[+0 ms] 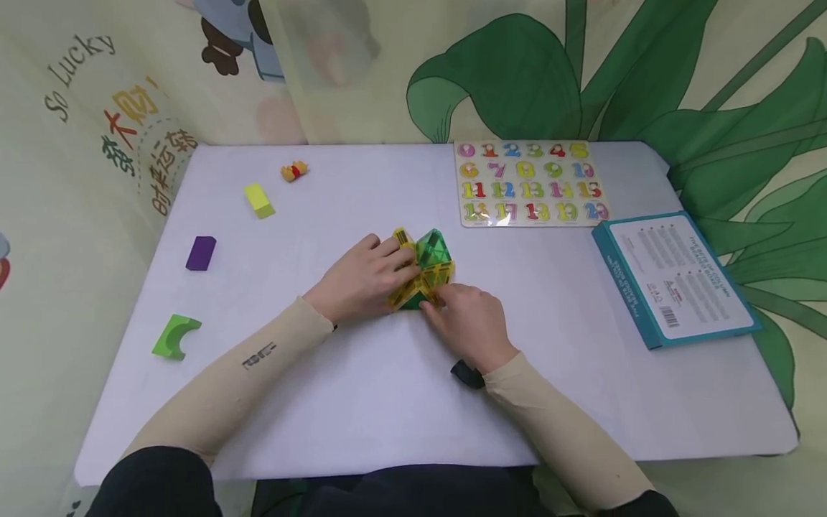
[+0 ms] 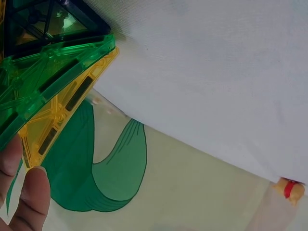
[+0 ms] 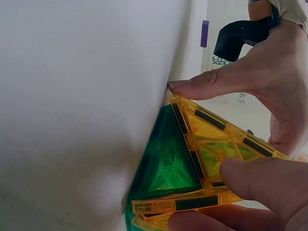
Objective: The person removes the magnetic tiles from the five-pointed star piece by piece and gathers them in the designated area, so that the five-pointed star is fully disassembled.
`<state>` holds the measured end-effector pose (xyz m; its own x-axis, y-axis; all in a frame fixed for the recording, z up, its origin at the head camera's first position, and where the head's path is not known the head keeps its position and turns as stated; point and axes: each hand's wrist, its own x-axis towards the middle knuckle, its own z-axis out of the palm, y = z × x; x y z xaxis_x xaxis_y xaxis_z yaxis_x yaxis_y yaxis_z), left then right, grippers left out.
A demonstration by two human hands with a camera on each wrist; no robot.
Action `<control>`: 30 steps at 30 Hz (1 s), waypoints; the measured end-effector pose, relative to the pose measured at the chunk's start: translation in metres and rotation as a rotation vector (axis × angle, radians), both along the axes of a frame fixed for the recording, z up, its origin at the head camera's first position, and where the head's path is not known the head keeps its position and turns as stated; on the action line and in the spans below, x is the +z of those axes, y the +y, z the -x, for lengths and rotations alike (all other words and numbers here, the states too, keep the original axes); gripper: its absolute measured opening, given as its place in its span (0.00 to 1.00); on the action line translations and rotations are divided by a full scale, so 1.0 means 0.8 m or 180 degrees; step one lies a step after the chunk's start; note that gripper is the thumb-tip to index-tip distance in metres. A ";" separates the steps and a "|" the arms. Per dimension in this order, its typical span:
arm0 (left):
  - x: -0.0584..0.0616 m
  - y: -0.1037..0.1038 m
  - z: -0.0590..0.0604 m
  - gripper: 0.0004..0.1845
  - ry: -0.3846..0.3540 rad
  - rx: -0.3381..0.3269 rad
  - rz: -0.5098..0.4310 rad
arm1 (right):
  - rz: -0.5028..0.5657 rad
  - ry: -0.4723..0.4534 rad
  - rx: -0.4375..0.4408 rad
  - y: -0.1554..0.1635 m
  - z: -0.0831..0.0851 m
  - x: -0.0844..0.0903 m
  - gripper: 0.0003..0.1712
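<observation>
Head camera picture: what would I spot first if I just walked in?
Probably the two hands in the middle of the white table: the left hand and right hand hold a cluster of see-through yellow and green tiles between them. Next, the number puzzle at the far edge and the teal box on the right. Loose blocks lie on the left: yellow, purple, green.

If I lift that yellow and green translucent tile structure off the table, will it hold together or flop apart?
The yellow and green translucent plastic tile structure looks rigid per panel, but panels meet only at edges, so it may fold or separate. Both hands, left hand and right hand, grip it, suggesting it needs support. Probably light.
</observation>
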<state>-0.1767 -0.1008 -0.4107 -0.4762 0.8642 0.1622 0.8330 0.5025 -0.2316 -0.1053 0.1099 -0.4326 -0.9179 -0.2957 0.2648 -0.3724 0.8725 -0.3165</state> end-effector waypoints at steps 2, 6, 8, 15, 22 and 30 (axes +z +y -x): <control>0.000 0.001 0.000 0.29 0.0020 0.0007 -0.0002 | -0.0002 0.0031 0.0000 -0.001 0.002 0.000 0.11; -0.001 0.002 0.001 0.26 0.0043 0.0008 0.0010 | 0.0044 0.0075 0.0026 -0.001 0.004 0.000 0.10; -0.001 0.003 0.001 0.25 0.0076 0.0006 0.0025 | 0.0071 0.0088 0.0036 -0.002 0.004 -0.001 0.09; -0.001 0.004 0.002 0.22 0.0195 -0.0007 0.0078 | 0.0142 0.0119 0.0086 -0.003 0.005 -0.002 0.07; 0.000 0.002 0.001 0.33 0.0099 -0.0029 0.0145 | 0.0169 0.0154 0.0117 -0.003 0.004 -0.004 0.06; -0.003 -0.001 0.003 0.36 0.0052 -0.0069 0.0116 | 0.0163 0.0259 0.0128 -0.003 0.002 -0.008 0.04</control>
